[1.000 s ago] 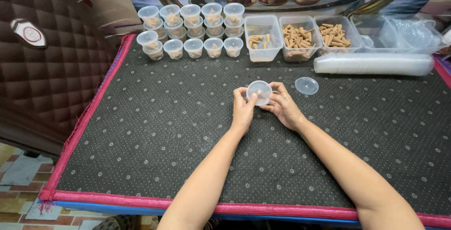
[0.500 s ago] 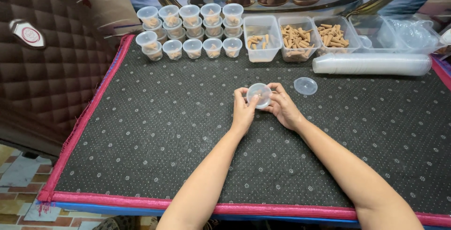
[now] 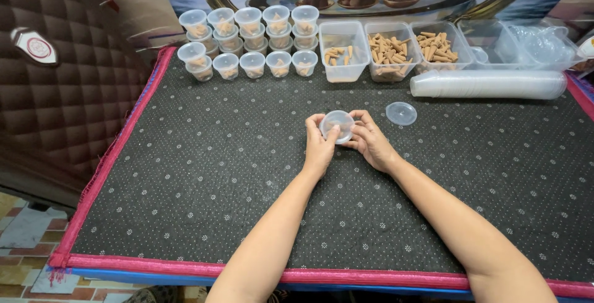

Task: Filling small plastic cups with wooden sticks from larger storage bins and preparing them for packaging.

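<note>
Left hand (image 3: 320, 145): fingers curled around the small clear cup (image 3: 338, 125), thumb on its lid.
Right hand (image 3: 370, 141): gripping the cup's other side.
Cup: mid-mat, contents unclear.
Loose lid (image 3: 401, 113): just right.

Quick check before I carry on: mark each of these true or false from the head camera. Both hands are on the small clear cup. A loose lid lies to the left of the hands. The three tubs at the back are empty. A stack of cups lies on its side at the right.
1. Both hands are on the small clear cup: true; the left hand and right hand grip it from either side.
2. A loose lid lies left of the hands: false; it lies to their right, on the black mat.
3. The three tubs are empty: false; they hold tan stick-like pieces.
4. A stack of cups lies on its side at the right: true.
</note>
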